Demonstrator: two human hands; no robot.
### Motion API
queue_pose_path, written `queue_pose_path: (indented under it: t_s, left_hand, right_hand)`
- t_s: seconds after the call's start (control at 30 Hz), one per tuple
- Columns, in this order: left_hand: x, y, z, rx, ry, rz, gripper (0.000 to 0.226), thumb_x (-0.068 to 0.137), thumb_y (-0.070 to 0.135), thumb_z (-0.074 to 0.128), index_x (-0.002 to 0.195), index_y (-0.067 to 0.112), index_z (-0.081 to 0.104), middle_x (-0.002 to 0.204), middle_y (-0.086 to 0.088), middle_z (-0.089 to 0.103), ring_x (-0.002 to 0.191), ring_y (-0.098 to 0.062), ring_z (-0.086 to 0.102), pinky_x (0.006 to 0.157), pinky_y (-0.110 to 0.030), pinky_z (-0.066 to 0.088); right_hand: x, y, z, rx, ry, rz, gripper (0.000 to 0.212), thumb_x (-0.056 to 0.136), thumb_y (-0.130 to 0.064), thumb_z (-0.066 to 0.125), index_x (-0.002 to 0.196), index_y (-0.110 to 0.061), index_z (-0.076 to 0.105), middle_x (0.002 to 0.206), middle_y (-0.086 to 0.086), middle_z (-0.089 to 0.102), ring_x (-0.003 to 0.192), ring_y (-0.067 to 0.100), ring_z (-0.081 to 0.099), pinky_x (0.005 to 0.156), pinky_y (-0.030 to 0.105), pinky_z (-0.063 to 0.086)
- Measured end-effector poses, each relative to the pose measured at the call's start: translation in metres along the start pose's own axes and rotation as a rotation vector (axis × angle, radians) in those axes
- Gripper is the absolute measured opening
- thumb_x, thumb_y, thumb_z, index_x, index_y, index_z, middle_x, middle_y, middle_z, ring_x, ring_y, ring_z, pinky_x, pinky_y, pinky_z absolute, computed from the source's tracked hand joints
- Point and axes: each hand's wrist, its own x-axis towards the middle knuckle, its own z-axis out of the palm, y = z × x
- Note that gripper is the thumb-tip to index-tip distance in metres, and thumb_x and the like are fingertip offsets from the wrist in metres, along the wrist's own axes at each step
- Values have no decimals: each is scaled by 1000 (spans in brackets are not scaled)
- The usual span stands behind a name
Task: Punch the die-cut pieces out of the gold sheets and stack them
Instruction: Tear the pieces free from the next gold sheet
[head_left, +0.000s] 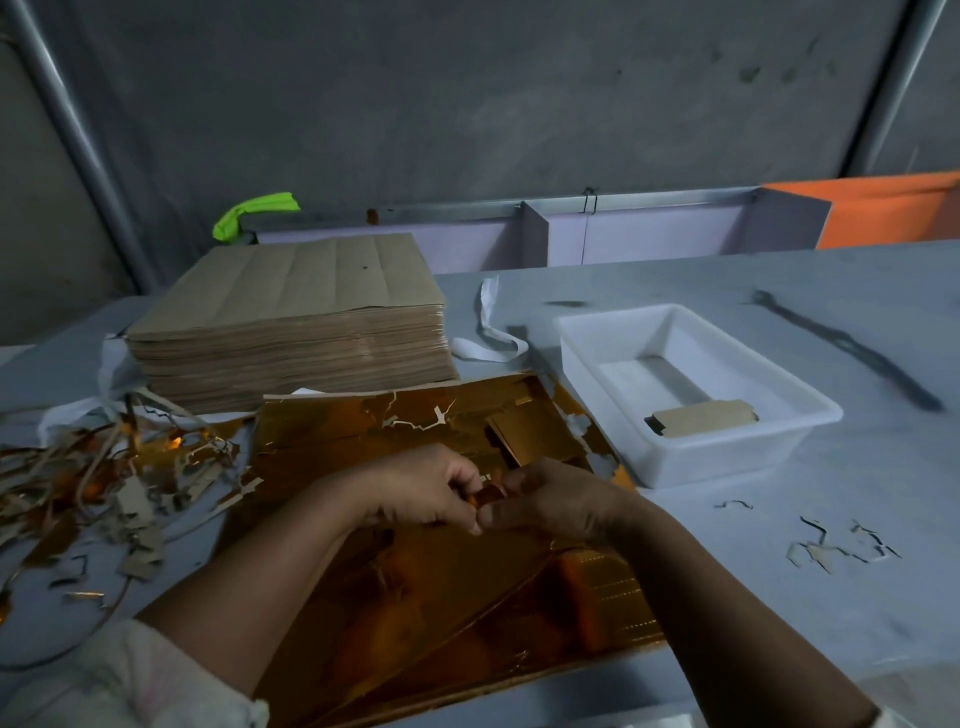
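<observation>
Head view: the step in hand looks like freeing one die-cut piece. Both hands meet over the middle of the gold sheets (415, 582), which lie on the near part of the worktop (779, 613). The left hand (423, 491) and the right hand (563, 506) each have a grip curled tight, pinching a small gold piece (485, 496) between them; its outline is mostly hidden. Next, I judge, the piece must be pulled clean of its waste and carried right to the white tray (737, 457), where a short stack of pieces (701, 418) lies. Waste strips (104, 478) are heaped at the left, near a tall pile of brown sheets (296, 317).
</observation>
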Motion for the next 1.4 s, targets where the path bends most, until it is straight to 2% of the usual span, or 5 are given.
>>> queue_pose_path:
  t_s: [0.23, 0.4, 0.7, 1.13, 1.4]
  left_hand:
    - [2, -20, 10, -168, 377, 29, 16, 86, 28, 72, 99, 30, 63, 101, 5, 63, 90, -6, 61, 77, -26, 52]
    - [-6, -32, 25, 294, 914, 43, 40, 89, 47, 60, 124, 29, 53, 128, 6, 44, 105, -4, 45, 71, -12, 35]
    - [-4, -59, 23, 810, 821, -116, 76, 93, 67, 22, 155, 23, 20, 162, -8, 18, 151, -24, 7, 118, -42, -11]
    - [-17, -62, -16, 622, 1153, -285, 75, 85, 58, 60, 143, 15, 40, 148, -19, 38, 137, -37, 35, 111, -58, 27]
    - [-31, -62, 2, -121, 1368, -133, 57, 81, 71, 55, 93, 16, 50, 90, -10, 55, 78, -29, 56, 64, -39, 47]
  right_hand:
    - [12, 25, 4, 407, 262, 68, 18, 94, -27, 65, 105, -13, 69, 102, 9, 74, 87, 22, 73, 66, 30, 57]
    - [12, 26, 8, 487, 423, 115, 13, 96, -32, 61, 100, -20, 65, 99, 6, 64, 70, 18, 70, 46, 22, 53]
    - [13, 26, 9, 530, 528, 125, 11, 99, -31, 56, 101, -21, 59, 102, 3, 60, 86, 22, 62, 49, 23, 50]
    - [17, 36, 9, 617, 643, 129, 20, 99, -37, 54, 112, -22, 52, 106, 9, 58, 91, 27, 62, 55, 26, 48]
    - [17, 35, 9, 635, 662, 117, 25, 100, -37, 51, 115, -17, 49, 105, 12, 57, 84, 25, 62, 50, 23, 48]
